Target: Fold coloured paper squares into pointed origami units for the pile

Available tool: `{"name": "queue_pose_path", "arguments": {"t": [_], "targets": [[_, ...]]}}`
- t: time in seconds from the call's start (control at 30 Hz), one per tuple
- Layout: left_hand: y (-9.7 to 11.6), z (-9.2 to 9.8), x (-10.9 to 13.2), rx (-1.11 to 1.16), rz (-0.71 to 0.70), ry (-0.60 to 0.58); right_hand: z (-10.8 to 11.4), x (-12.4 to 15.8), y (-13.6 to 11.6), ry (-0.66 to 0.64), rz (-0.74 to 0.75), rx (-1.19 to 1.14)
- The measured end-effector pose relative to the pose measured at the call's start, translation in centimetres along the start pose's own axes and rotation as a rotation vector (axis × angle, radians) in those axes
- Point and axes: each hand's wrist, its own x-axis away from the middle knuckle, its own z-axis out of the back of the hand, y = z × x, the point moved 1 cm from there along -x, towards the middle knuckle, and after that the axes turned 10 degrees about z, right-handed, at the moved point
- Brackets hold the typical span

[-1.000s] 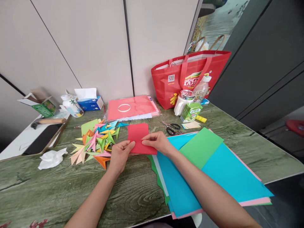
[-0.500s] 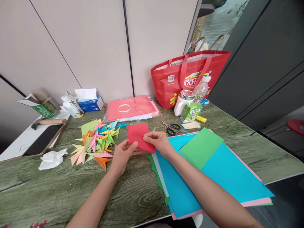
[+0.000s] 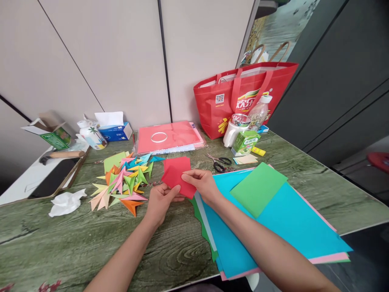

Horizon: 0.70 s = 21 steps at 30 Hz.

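Note:
Between my two hands is a piece of red paper (image 3: 175, 177), raised a little over the table. My left hand (image 3: 162, 200) pinches its lower edge, thumb on top and fingers underneath. My right hand (image 3: 203, 184) grips its right side between thumb and fingers. Another red sheet (image 3: 177, 162) shows just behind it; whether the two are joined I cannot tell. To the left lies a heap of folded paper pieces (image 3: 124, 180) in several colours. Under my right forearm are large blue sheets (image 3: 291, 227) with a green paper (image 3: 259, 188) on top.
Black-handled scissors (image 3: 220, 162) lie beyond my right hand, near small cream paper slips (image 3: 245, 159). A white mug (image 3: 232, 133), a green carton (image 3: 244, 142) and a red bag (image 3: 212, 105) stand behind. Crumpled tissue (image 3: 67, 202) lies at left, a pink paper pack (image 3: 179, 136) at the back.
The held red paper has turned slightly and its left corner now sticks out further left. My left thumb has slid a little to the right along its lower edge.

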Motion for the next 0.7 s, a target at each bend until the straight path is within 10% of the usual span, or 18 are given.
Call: {"name": "queue_pose_path", "arguments": {"t": [0.7], "targets": [[-0.90,-0.79,0.34,-0.064,0.136,-0.175,-0.95,0.91,0.33,0.113,-0.102,-0.185]]}}
